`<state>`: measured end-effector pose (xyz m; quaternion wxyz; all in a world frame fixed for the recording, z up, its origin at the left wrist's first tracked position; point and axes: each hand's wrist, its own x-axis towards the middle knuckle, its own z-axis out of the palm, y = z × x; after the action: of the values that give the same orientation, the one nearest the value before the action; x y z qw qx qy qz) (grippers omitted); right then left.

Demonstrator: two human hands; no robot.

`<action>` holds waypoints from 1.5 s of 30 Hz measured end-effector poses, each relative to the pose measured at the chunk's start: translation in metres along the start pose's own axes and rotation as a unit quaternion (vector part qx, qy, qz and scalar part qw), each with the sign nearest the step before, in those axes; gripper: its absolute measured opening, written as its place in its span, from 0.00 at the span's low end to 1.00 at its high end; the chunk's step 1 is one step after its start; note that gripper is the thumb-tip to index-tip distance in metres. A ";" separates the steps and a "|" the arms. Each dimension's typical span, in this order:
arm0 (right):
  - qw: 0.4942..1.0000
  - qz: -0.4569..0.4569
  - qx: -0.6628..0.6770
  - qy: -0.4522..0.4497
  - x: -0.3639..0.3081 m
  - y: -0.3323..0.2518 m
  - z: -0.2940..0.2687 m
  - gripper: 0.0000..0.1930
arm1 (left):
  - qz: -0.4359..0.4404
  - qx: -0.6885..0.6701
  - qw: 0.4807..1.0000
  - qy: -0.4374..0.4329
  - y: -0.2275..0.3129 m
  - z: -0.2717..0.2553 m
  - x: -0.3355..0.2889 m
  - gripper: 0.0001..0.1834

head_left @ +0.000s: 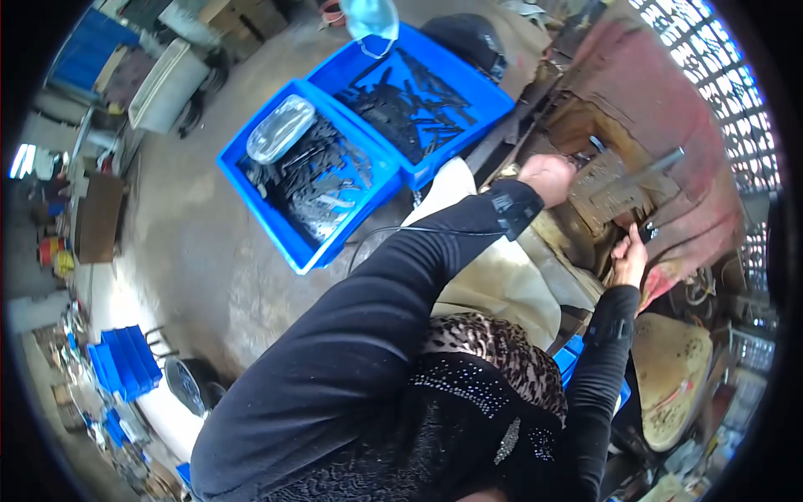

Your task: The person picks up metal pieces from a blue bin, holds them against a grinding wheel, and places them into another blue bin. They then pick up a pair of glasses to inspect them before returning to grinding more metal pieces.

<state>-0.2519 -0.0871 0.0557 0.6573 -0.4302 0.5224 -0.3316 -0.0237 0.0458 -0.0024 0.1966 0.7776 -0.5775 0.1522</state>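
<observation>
My left hand (549,178) is closed, its fingers curled at the left side of a worn brown block (598,192). A small dark piece shows at its fingertips, too small to name. Across the block, my right hand (629,258) is also closed, fingers bent, with a small dark shiny piece at the fingertips that I cannot make out. A grey metal rod (661,165) slants over the block's right side. The block sits in a stained recess of a reddish-brown covered bench (694,134).
Left of the bench, two blue bins (242,197) hold dark strips; a clear plastic tub (282,130) rests in the nearer one. A pale blue face mask (370,18) hangs above the farther bin. Pale cloth (502,280) covers my lap. At right stands a stained seat (673,381).
</observation>
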 end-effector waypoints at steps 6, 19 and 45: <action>0.989 -0.055 -0.128 0.042 -0.034 0.022 -0.008 0.10 | -0.035 -0.359 0.930 0.067 -0.028 -0.081 -0.018 0.10; 0.981 -0.102 -0.163 0.034 -0.025 0.033 -0.014 0.08 | -0.474 -0.372 0.796 0.056 -0.287 -0.150 -0.232 0.11; 0.928 -0.139 -0.345 0.021 -0.052 0.021 -0.020 0.35 | -0.349 0.045 0.897 -0.268 -0.277 -0.060 -0.277 0.18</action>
<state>-0.2836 -0.0366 0.0558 0.4042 -0.6917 0.5532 -0.2284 0.1614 0.3773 -0.1140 0.0398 0.9484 -0.2929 -0.1145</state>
